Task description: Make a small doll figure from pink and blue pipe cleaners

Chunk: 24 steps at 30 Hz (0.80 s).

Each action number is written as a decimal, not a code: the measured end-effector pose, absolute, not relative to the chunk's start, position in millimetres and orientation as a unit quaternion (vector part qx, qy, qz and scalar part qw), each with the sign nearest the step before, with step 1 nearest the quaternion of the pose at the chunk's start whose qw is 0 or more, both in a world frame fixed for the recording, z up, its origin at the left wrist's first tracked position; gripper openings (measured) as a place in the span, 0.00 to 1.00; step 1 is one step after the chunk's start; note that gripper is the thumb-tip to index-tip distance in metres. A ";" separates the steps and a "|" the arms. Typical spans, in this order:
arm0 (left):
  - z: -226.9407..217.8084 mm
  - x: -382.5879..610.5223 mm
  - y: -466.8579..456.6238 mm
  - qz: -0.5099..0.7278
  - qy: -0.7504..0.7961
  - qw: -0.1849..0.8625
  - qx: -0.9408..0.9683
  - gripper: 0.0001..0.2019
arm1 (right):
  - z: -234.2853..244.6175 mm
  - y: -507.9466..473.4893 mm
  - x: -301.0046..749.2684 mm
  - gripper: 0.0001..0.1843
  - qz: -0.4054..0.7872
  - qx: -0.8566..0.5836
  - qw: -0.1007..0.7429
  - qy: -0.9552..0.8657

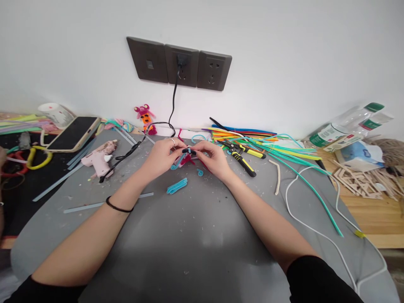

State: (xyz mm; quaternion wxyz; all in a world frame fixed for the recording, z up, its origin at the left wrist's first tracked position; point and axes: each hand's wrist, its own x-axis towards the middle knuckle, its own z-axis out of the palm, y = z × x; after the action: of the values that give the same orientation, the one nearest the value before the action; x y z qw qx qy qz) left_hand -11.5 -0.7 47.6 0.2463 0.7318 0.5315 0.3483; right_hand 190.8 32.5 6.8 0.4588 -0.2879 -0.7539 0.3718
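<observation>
Near the back middle of the grey table, my left hand (166, 158) and my right hand (211, 158) meet, fingertips pinched together. Between them is a small piece of black and blue pipe cleaner (189, 151), partly covered by my fingers. Pink and red fuzzy parts (187, 159) show just behind and below it; I cannot tell whether they are joined to it. Closest to my hands lie a folded blue pipe cleaner bundle (177, 186) and a small blue curl (200, 172).
Left of my hands are a pink glue gun (100, 160), glue sticks (83, 208) and a phone (73, 134). To the right lie yellow-black pliers (243, 160), loose pipe cleaners (290, 153) and a white cable (311, 229). A pipe cleaner figure (145, 120) leans against the wall.
</observation>
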 end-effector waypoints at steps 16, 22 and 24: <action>49.0 -7.5 -4.6 0.333 0.540 0.183 0.751 0.09 | 9.2 27.7 189.6 0.09 0.254 -0.306 0.467 -0.790; 49.3 -0.9 -7.1 0.343 0.553 0.202 0.732 0.07 | 8.3 24.7 187.9 0.08 0.184 -0.295 0.463 -0.816; 48.7 0.4 -7.2 0.346 0.556 0.215 0.725 0.06 | 7.4 24.4 187.1 0.08 0.176 -0.297 0.466 -0.814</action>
State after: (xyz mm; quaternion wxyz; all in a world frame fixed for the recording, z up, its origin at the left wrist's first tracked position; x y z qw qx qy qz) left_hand 0.4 -7.2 48.7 0.2146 0.7249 0.5555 0.3462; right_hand 187.1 24.4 7.4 0.4663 -0.2974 -0.8144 0.1759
